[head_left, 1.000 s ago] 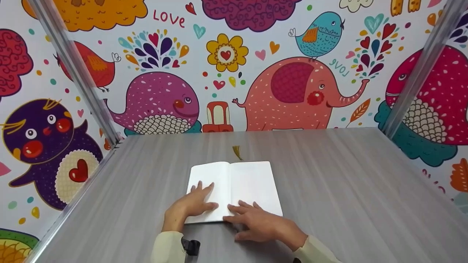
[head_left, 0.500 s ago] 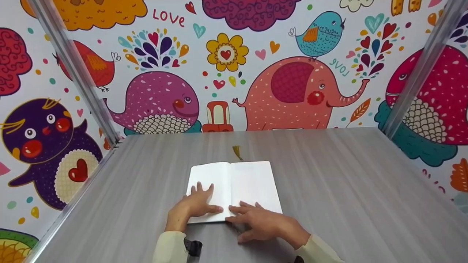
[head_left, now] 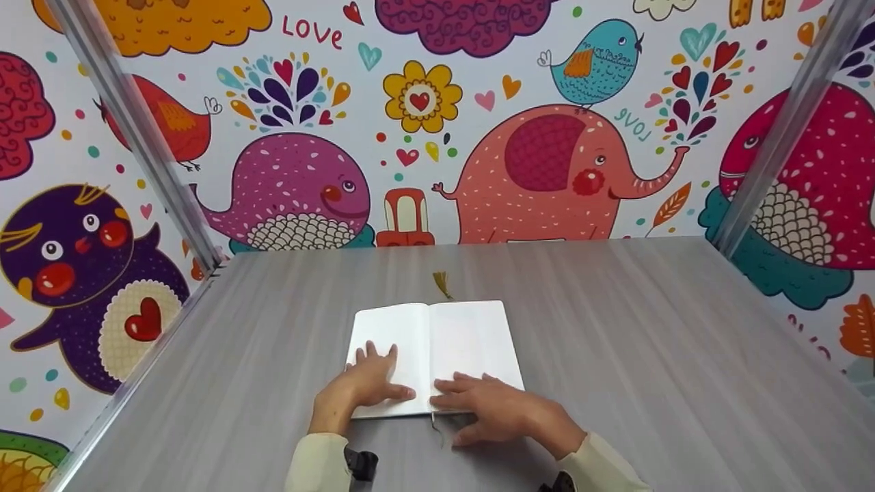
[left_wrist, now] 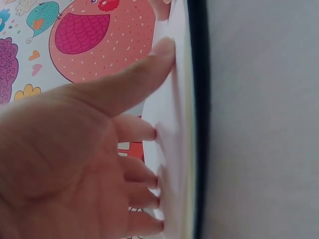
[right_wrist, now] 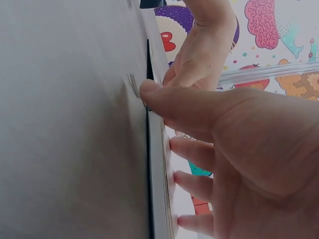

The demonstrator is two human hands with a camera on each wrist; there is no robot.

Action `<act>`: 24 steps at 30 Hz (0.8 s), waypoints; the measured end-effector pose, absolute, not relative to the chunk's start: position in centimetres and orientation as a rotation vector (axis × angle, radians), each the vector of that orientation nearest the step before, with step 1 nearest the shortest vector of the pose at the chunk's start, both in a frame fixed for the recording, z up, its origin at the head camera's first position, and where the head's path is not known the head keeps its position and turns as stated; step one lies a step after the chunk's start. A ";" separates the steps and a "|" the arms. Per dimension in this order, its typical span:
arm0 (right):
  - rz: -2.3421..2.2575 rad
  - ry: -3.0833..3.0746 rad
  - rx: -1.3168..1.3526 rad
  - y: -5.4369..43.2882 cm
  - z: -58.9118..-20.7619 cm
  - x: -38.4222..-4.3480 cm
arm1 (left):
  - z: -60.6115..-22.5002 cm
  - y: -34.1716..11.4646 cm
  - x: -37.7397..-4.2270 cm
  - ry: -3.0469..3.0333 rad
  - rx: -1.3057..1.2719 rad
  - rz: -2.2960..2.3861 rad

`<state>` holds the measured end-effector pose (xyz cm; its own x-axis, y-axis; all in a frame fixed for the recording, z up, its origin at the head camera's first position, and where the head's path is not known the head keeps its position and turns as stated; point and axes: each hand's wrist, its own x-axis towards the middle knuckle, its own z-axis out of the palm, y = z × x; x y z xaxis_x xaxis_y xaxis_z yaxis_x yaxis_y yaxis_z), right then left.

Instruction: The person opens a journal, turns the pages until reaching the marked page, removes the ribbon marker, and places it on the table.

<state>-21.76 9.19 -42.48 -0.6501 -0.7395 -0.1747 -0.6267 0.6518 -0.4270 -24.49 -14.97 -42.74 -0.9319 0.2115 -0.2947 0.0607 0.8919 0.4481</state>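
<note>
One blank notebook point(head_left: 472, 342) spread wide on a grey surface point(head_left: 649, 355)

From where I stand, the notebook lies just below the centre of the frame, both pages white, its spine running up between them. The left grip point(head_left: 369, 379) is loose, holding nothing: fingers fanned over the left page, thumb reaching toward the fold. The right grip point(head_left: 495, 406) is likewise unclenched, fingers laid across the lower part of the right page. Its thumb sits beyond the bottom edge; I can't tell whether it touches the surface.

A thin ribbon point(head_left: 436, 429) hangs out at the foot of the spine, near that thumb. Past the top edge, toward the middle of the frame, lies a gold tassel point(head_left: 443, 281). Seen from the left wrist, a dark cover point(left_wrist: 200, 124) shows beneath the leaves.

I'd judge the whole thing light enough for one hand, though floppy at the fold if lifted by one side. The cover looks stiffer than the paper, so the outer edges of the boards would be the place to take hold, both sides together. The leaves are probably soft, smooth and easily creased; a single one is best pinched at its outer corner, without dragging the ribbon.
</note>
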 end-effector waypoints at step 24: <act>-0.620 2.614 -0.846 12.9 -42.1 -23.5 | -42.9 -15.0 -24.4 2.711 0.201 0.669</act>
